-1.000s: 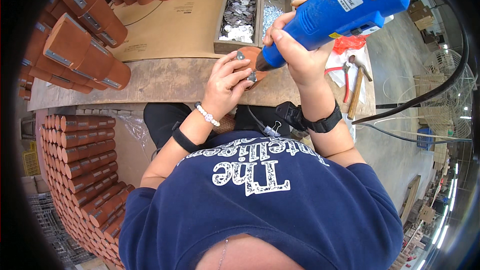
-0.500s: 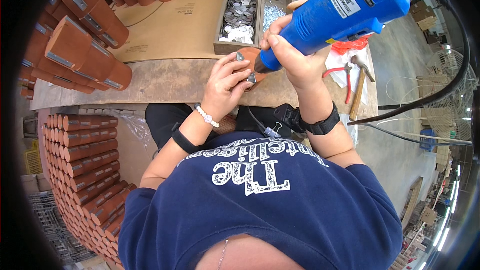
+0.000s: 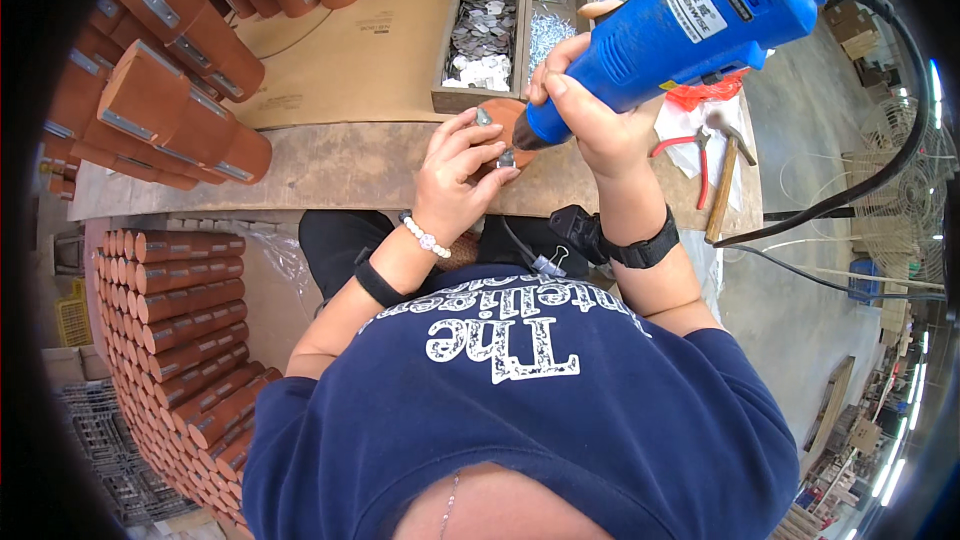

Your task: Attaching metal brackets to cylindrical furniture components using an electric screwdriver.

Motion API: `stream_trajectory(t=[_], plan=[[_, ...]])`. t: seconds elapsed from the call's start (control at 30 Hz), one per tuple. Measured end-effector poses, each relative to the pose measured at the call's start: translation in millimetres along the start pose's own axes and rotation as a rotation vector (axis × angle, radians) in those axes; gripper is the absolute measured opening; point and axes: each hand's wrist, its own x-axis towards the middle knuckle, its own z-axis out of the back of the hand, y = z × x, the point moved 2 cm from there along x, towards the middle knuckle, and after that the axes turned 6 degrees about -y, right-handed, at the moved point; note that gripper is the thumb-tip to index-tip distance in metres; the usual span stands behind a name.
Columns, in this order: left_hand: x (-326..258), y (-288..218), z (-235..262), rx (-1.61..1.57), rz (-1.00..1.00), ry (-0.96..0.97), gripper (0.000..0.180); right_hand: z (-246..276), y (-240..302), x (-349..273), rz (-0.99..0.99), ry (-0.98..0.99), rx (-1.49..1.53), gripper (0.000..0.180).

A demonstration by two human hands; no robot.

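Observation:
My right hand (image 3: 597, 118) grips a blue corded power tool (image 3: 640, 45). Its dark nose points down to the left at a reddish-brown cylinder (image 3: 512, 115) at the table's near edge, and I cannot tell whether it touches. My left hand (image 3: 458, 175) is closed beside the nose, thumb and fingers pinching a small grey metal piece (image 3: 506, 157). A second metal piece (image 3: 484, 117) shows at its upper fingertip. The hands and the tool hide part of the cylinder.
Beyond the hands stands a two-part wooden box (image 3: 450, 99) of flat metal pieces and screw-like fasteners. Pliers (image 3: 703, 170) and a hammer (image 3: 724, 190) lie right. Cylinders with metal strips stand at left (image 3: 180, 110) and are stacked below the table (image 3: 185, 290). A black cable (image 3: 890, 190) hangs right.
The whole view has shifted slightly. Both hands, the power tool and the cylinder keep nearly the same places relative to each other.

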Motion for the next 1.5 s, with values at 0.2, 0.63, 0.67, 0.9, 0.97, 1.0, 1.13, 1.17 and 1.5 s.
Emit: stream_trajectory(t=[0.2, 0.63, 0.67, 0.9, 0.97, 1.0, 1.13, 1.17, 1.5], plan=[[2, 1, 2, 0.014, -0.019, 0.015, 0.021, 1, 1, -2, 0.019, 0.018, 0.017, 0.044], [28, 12, 14, 0.255, -0.045, 0.394, 0.072, 7, 1, -5, 0.019, -0.015, 0.109, 0.048], [28, 12, 14, 0.248, -0.035, 0.415, 0.071, 8, 1, -5, 0.007, -0.022, 0.159, 0.049], [17, 5, 15, 0.223, 0.054, 0.316, 0.065, 17, -1, -4, 0.005, -0.06, 0.222, 0.049], [14, 2, 13, 0.234, 0.043, 0.236, 0.067, 17, -1, -3, 0.008, -0.05, 0.212, 0.048], [15, -1, 12, 0.235, 0.042, 0.238, 0.067, 17, -1, -3, 0.008, -0.051, 0.213, 0.048], [12, -8, 7, 0.159, -0.024, 0.156, 0.053, 13, 0, -3, 0.022, -0.033, 0.141, 0.049], [10, -8, 6, 0.133, -0.049, 0.151, 0.046, 13, 0, -4, 0.022, -0.042, 0.123, 0.049], [6, -1, 3, 0.062, -0.083, 0.078, 0.032, 32, 18, 1, 0.132, -0.086, 0.132, 0.049]])
